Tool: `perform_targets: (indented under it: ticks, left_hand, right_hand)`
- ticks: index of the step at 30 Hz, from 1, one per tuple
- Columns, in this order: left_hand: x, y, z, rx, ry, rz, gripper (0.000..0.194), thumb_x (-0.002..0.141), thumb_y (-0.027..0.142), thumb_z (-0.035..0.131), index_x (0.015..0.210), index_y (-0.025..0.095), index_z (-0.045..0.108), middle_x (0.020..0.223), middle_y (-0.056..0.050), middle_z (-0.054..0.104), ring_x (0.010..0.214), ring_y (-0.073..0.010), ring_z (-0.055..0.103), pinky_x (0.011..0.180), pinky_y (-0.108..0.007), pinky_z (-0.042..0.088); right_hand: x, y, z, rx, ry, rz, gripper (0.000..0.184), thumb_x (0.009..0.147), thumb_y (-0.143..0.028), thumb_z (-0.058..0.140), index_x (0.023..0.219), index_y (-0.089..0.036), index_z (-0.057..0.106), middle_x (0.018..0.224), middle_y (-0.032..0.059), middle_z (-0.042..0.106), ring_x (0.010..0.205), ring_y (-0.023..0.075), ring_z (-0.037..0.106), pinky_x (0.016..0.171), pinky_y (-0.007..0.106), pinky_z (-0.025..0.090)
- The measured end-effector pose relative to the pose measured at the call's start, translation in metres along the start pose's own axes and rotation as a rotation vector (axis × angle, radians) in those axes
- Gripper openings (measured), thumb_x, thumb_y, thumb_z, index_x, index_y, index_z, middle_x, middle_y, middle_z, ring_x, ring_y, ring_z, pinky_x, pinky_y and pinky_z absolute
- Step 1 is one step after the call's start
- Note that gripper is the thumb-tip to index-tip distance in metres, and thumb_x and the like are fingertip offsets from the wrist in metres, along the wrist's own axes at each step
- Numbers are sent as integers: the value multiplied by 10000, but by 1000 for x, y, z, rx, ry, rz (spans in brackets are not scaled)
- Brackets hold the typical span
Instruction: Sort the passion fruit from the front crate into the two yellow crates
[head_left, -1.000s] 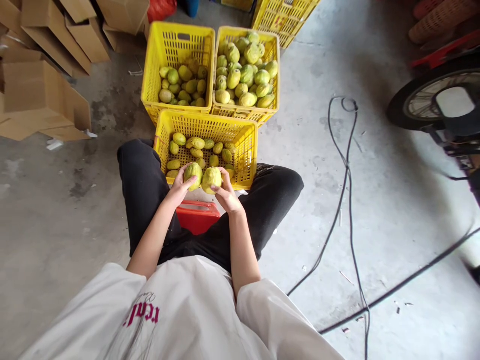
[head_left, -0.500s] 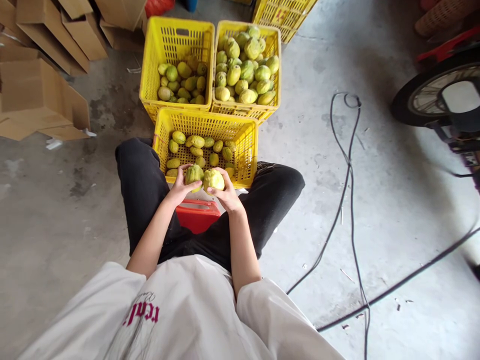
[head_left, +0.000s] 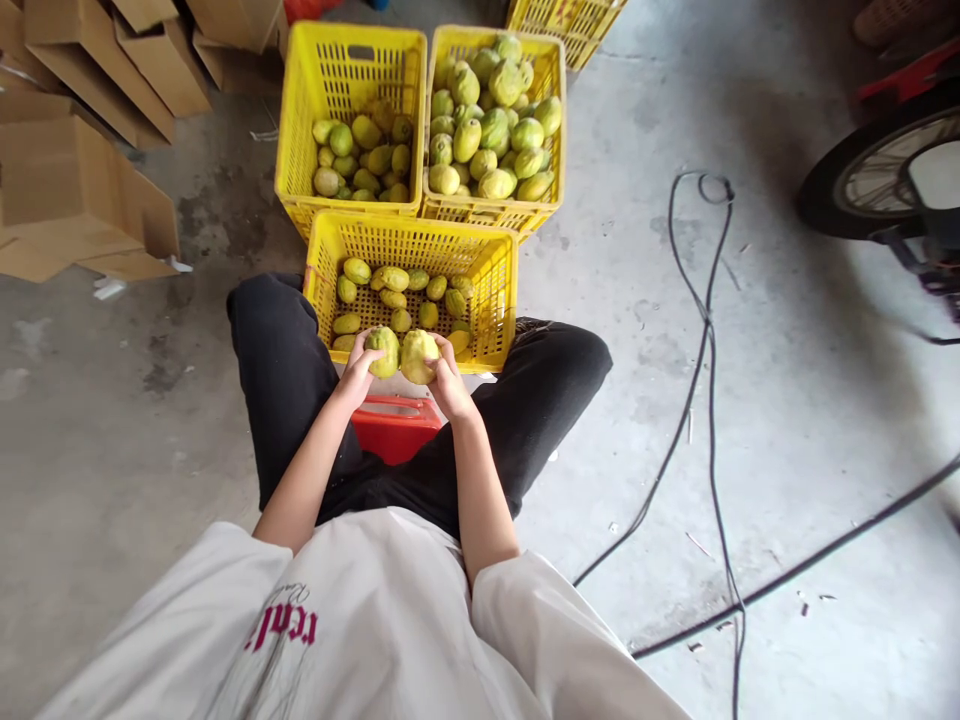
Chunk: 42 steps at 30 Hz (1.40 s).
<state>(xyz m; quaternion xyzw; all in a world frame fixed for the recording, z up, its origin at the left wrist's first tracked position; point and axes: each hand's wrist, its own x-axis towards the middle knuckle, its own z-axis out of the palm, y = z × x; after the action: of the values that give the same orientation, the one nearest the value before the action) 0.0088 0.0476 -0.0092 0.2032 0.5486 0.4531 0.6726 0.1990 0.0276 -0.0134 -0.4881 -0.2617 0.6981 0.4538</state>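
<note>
My left hand (head_left: 357, 372) is wrapped round a green-yellow papaya (head_left: 384, 352). In my right hand (head_left: 448, 381) is a paler yellow papaya (head_left: 418, 356), its thumb lying across the fruit. The two fruits are side by side with a narrow gap between them, over the near edge of the front yellow crate (head_left: 495, 345). Several smaller yellow-green papayas (head_left: 392, 279) lie spread on that crate's bottom.
Behind stand a left yellow crate (head_left: 289, 150), partly filled with papayas, and a right yellow crate (head_left: 559, 165) heaped with them. A red stool (head_left: 394, 435) shows between my legs. Cardboard boxes (head_left: 82, 190) are at left, black cable (head_left: 709, 350) and a motorbike wheel (head_left: 832, 185) at right.
Both papayas have been turned in my hands and shifted slightly left. My right thumb now lies across the face of its fruit. The view has moved a little.
</note>
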Motion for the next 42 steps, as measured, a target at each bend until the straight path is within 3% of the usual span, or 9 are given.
perform_targets:
  ticks: [3,6,13,17,21,26,33,37,42]
  left_hand:
    - [-1,3,-2,-14,21,-20,551,804,283,830,1332,280,674,1373,-72,801,1503,-321,688,1225,-438,595]
    - [-3,4,1,15,14,-12,524,841,369,907,1310,268,698,1371,-83,807,1452,-325,720,1195,-461,620]
    - [-6,-6,8,-14,-5,-13,595,755,492,1024,1205,248,719,1280,-95,830,1404,-341,750,1221,-466,593]
    - [-4,-3,5,-50,35,-77,537,789,427,970,1206,266,674,1288,-77,827,1381,-340,765,1166,-477,646]
    - [-3,1,3,-86,61,-122,402,852,345,831,1196,268,638,1298,-55,820,1349,-314,775,1118,-466,680]
    - [-2,-3,4,-9,87,-13,612,761,319,964,1268,282,623,1334,-57,788,1388,-292,732,1145,-422,619]
    - [-1,-4,5,27,76,80,802,560,348,1078,1265,263,703,1330,-96,785,1428,-350,694,1188,-451,580]
    - [0,-3,6,-16,123,42,602,681,297,989,1218,259,720,1250,-70,806,1393,-324,722,1164,-401,603]
    - [-2,-2,8,-90,68,-69,458,844,317,815,1278,276,673,1387,-88,775,1444,-333,710,1114,-450,663]
  right_hand:
    - [-1,-3,-2,29,0,51,688,775,-607,967,1341,-376,650,1258,26,751,1186,288,696,974,435,661]
    - [-2,-8,0,48,21,17,747,724,-643,1027,1325,-354,689,1268,47,769,1246,310,705,1032,452,658]
    - [-8,-11,11,59,-28,-33,728,660,-579,1087,1229,-365,687,1265,22,757,1186,277,716,963,404,685]
    - [-10,-12,15,68,-23,16,725,690,-586,1068,1273,-382,689,1390,28,718,1184,271,715,879,401,724]
    - [-8,-12,12,63,-11,10,680,750,-557,1019,1324,-385,698,1425,33,711,1190,268,708,976,437,717]
    - [-7,-10,8,-23,-26,-102,700,692,-452,1055,1299,-371,715,1383,7,727,1219,247,680,1054,375,643]
    - [-5,1,11,-30,-2,-32,811,684,-506,1054,1399,-361,699,1447,46,748,1321,290,684,1121,423,615]
    - [3,8,8,54,32,28,684,750,-616,918,1346,-365,696,1443,40,761,1333,316,701,1058,450,660]
    - [7,7,4,104,100,8,656,725,-596,850,1308,-359,666,1434,40,772,1388,340,702,1045,474,680]
